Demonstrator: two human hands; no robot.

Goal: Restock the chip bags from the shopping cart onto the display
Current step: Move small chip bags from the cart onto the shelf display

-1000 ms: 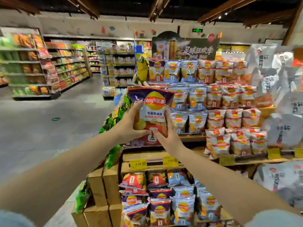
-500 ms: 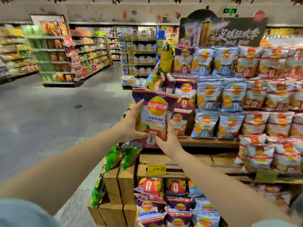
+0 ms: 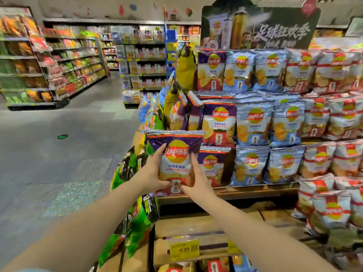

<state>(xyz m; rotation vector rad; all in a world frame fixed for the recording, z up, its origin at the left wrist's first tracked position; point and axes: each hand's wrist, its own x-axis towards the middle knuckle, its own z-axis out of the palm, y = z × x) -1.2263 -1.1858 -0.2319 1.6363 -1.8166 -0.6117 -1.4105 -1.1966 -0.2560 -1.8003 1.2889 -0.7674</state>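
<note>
Yellow price tag (image 3: 184,248) on wooden crate (image 3: 196,228), nearest. Above it, left hand (image 3: 152,172) and right hand (image 3: 196,180) each clamp one lower side of purple chip bag (image 3: 175,154), upright at left end of wooden shelf (image 3: 245,191), just beside another purple bag (image 3: 211,163). Display (image 3: 275,114) tiers hold purple, blue, red bags. Green bags (image 3: 137,218) hang at corner. Behind, promo sign (image 3: 259,26), aisle shelving (image 3: 74,61).

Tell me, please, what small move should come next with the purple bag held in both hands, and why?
Probably ease the purple garlic butter bag back until it stands on the wooden shelf and let go: left hand and right hand hold it upright beside the matching purple bag.
</note>
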